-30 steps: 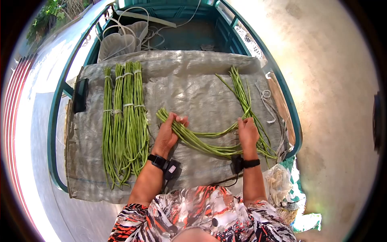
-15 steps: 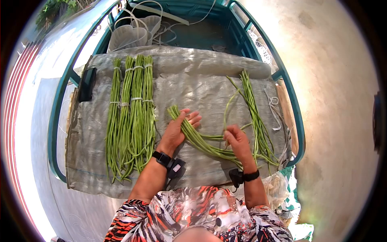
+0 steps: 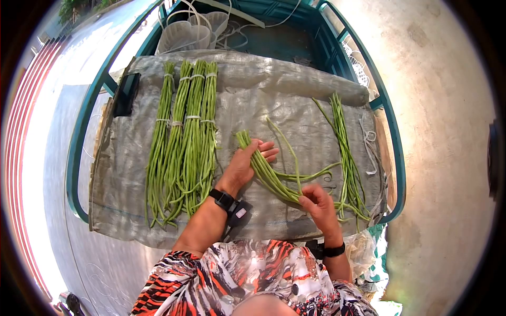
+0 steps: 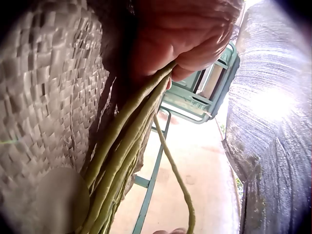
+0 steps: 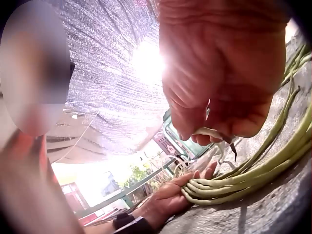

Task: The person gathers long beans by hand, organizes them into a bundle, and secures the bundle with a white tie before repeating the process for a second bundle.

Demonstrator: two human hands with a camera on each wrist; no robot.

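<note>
My left hand [image 3: 245,162] holds a loose bunch of green long beans [image 3: 268,173] near their upper ends, thumb across them and the other fingers stretched out to the right. At the bunch's lower right, my right hand [image 3: 319,204] pinches one long bean [image 3: 288,143] near its end, between thumb and fingers. That bean rises from the fingertips and leans up left, beside the bunch. The right wrist view shows its thin tip [image 5: 233,150] sticking out past the fingers. Farther right lie more loose long beans [image 3: 343,150] on the woven sheet [image 3: 242,100].
Several tied bundles of long beans [image 3: 182,137] lie side by side on the left. A dark phone-like slab [image 3: 127,95] is at the sheet's left edge. Green rails [image 3: 387,137] frame the cart bed, with white baskets [image 3: 183,37] behind. White ties [image 3: 369,142] lie at right.
My right hand has drawn one bean away from the loose ones at right and swung it left beside the bunch. My left hand keeps its hold, fingers now stretched out. The head view has shifted.
</note>
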